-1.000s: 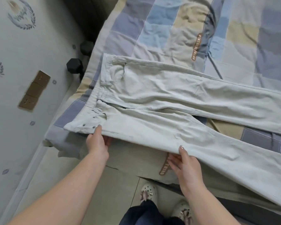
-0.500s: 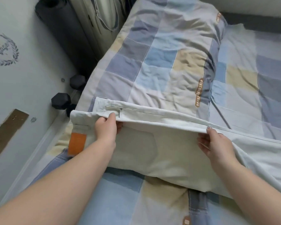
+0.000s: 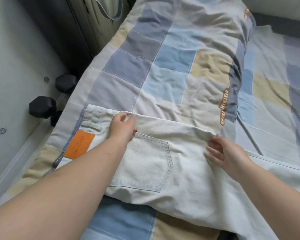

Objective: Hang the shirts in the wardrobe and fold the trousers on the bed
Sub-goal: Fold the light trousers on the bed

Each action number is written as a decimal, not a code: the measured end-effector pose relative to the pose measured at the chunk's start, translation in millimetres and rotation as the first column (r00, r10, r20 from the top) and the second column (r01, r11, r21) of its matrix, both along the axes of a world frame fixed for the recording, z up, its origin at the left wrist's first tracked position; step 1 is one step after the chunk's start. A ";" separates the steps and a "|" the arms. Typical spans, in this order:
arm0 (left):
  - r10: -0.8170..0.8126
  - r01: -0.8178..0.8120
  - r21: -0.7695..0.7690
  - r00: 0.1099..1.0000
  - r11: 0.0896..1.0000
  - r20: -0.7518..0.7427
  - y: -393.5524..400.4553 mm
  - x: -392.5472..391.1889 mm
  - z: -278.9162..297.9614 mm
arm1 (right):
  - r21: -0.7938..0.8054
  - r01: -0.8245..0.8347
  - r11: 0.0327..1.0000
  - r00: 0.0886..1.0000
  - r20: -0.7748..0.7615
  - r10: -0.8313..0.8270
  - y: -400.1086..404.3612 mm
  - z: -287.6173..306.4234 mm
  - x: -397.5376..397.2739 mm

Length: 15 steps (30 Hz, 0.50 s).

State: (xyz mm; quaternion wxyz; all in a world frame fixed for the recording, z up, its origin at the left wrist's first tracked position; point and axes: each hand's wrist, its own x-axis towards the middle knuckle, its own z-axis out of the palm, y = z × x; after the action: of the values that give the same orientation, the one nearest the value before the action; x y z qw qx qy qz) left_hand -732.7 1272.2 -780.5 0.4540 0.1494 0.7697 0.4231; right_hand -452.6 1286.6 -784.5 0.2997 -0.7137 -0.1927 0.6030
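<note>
Two bare hands laid pale trousers (image 3: 163,163) folded lengthwise on a patchwork bed (image 3: 171,70).

A second before, the trousers lay spread with both legs apart at the bed's near edge; now one leg had been brought over the other, so the back pocket (image 3: 145,160) and an orange patch (image 3: 79,144) at the waistband faced up. The left hand (image 3: 122,126) rested near the waistband, its grip narrow, fingers curled onto the far folded edge. The right hand (image 3: 225,153) pinched that same edge further along the leg, its other fingers loose. The legs trailed off to the right, out of view. Judged from this, the first fold was done and the lengthwise halves were lined up; shorter folds across the legs were yet to come. Dark dumbbells (image 3: 42,107) sat on the floor left of the bed.
</note>
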 end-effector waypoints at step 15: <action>-0.326 0.325 0.020 0.945 0.945 0.022 -72.5 118.3 37.8 | 0.156 -0.102 0.982 0.994 -0.026 0.108 -66.3 42.5 60.8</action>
State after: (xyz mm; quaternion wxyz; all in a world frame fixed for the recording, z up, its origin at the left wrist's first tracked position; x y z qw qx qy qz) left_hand -614.5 1199.8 -742.7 0.5260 0.2726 0.7255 0.3503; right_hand -391.7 1220.3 -742.0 0.3251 -0.6668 -0.2711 0.6134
